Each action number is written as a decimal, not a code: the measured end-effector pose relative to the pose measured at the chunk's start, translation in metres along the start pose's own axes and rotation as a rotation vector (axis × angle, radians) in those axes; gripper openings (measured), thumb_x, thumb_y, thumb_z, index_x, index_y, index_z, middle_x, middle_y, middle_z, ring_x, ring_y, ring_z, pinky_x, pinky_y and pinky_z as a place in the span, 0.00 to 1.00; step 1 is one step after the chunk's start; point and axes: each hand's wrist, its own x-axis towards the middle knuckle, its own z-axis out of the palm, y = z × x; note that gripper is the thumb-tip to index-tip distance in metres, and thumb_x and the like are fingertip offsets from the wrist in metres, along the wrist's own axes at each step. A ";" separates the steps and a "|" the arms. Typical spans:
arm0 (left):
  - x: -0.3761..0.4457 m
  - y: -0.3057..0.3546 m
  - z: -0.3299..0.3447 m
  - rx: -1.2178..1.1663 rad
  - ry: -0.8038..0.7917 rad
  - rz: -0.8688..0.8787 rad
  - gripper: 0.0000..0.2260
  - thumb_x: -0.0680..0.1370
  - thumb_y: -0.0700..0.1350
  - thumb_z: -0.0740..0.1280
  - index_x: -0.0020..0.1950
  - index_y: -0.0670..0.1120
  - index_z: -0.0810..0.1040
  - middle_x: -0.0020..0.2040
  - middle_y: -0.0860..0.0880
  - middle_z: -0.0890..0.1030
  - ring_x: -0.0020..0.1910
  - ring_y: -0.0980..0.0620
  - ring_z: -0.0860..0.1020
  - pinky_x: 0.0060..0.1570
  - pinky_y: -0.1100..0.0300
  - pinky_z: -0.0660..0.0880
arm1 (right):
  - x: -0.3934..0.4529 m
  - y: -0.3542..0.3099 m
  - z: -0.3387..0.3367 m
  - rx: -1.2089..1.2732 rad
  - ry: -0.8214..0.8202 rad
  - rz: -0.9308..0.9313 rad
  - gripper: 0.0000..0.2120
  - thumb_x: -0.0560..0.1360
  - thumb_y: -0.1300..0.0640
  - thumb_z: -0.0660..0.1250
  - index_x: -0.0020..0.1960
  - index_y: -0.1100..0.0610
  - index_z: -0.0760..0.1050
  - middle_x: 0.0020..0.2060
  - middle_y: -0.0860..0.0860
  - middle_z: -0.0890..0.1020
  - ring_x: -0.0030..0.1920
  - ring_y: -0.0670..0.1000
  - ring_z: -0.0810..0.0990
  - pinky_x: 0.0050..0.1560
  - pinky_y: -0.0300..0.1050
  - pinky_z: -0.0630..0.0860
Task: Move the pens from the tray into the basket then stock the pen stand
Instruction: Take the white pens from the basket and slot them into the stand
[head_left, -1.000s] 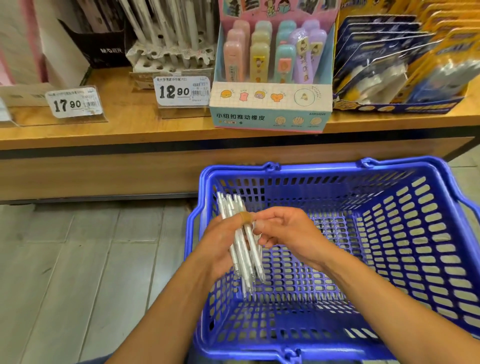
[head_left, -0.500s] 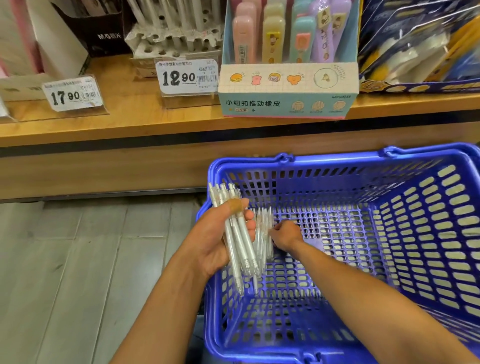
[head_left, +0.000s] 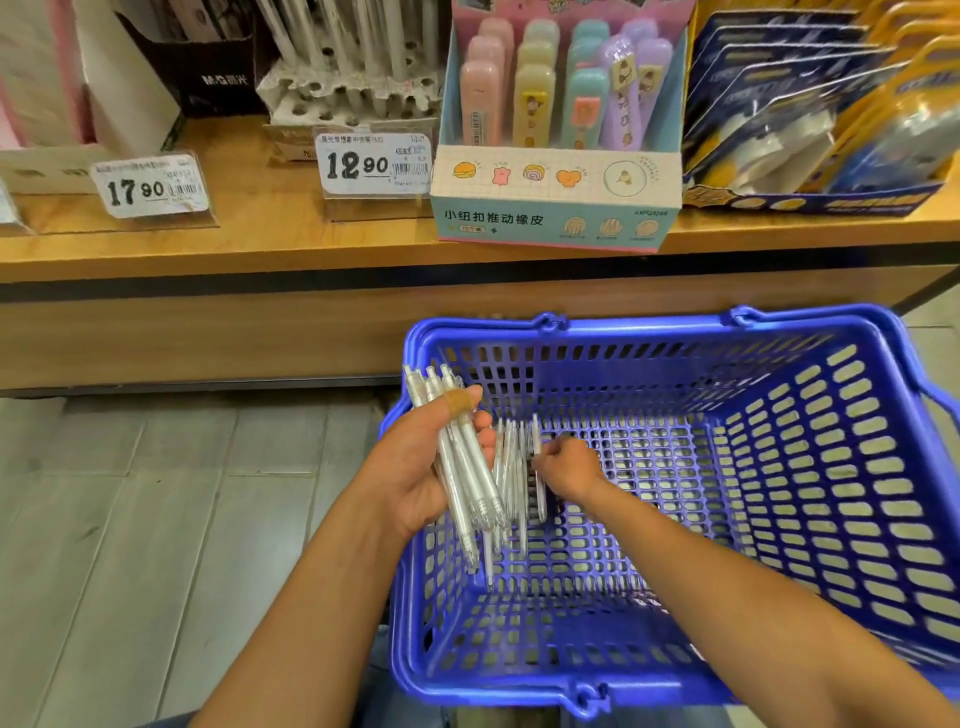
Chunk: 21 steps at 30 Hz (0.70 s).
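Note:
A blue plastic basket (head_left: 831, 467) stands on the floor below the shelf. My left hand (head_left: 415, 467) grips a bundle of white pens (head_left: 462, 467) over the basket's left wall, thumb with a plaster across them. More white pens (head_left: 514, 467) lie on the basket floor by the left wall. My right hand (head_left: 566, 467) reaches down inside the basket and pinches one of those pens (head_left: 536, 447). The pen stand (head_left: 343, 93), grey with holes and several white pens upright in it, sits on the shelf above.
A wooden shelf (head_left: 260, 244) carries price tags 17.90 (head_left: 150, 189) and 12.90 (head_left: 371, 163), a box of pastel erasers (head_left: 561, 156) and blue-yellow blister packs (head_left: 831, 114). Grey plank floor (head_left: 130, 519) lies left of the basket.
My right hand left the bundle and went down into the basket to the loose pens. The left hand keeps its bundle, nearly still. The view shifted slightly.

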 end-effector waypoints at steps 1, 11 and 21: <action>0.000 -0.001 0.001 0.003 0.018 0.008 0.09 0.67 0.42 0.73 0.45 0.42 0.81 0.32 0.45 0.81 0.27 0.51 0.80 0.29 0.60 0.80 | -0.008 -0.003 -0.008 0.053 -0.015 -0.033 0.10 0.77 0.60 0.65 0.38 0.56 0.69 0.30 0.51 0.70 0.30 0.51 0.69 0.32 0.38 0.67; 0.000 -0.007 0.005 0.066 0.056 -0.030 0.09 0.72 0.46 0.75 0.43 0.42 0.79 0.34 0.45 0.80 0.30 0.50 0.80 0.33 0.56 0.80 | -0.127 -0.048 -0.057 0.406 -0.113 -0.272 0.11 0.75 0.53 0.72 0.55 0.51 0.76 0.33 0.46 0.81 0.33 0.43 0.80 0.38 0.38 0.75; -0.005 -0.014 0.003 0.064 -0.089 -0.042 0.11 0.72 0.40 0.73 0.48 0.36 0.76 0.42 0.36 0.81 0.36 0.41 0.82 0.33 0.52 0.78 | -0.140 -0.087 -0.032 0.366 -0.184 -0.447 0.08 0.71 0.51 0.75 0.46 0.53 0.81 0.34 0.51 0.84 0.32 0.47 0.81 0.35 0.40 0.76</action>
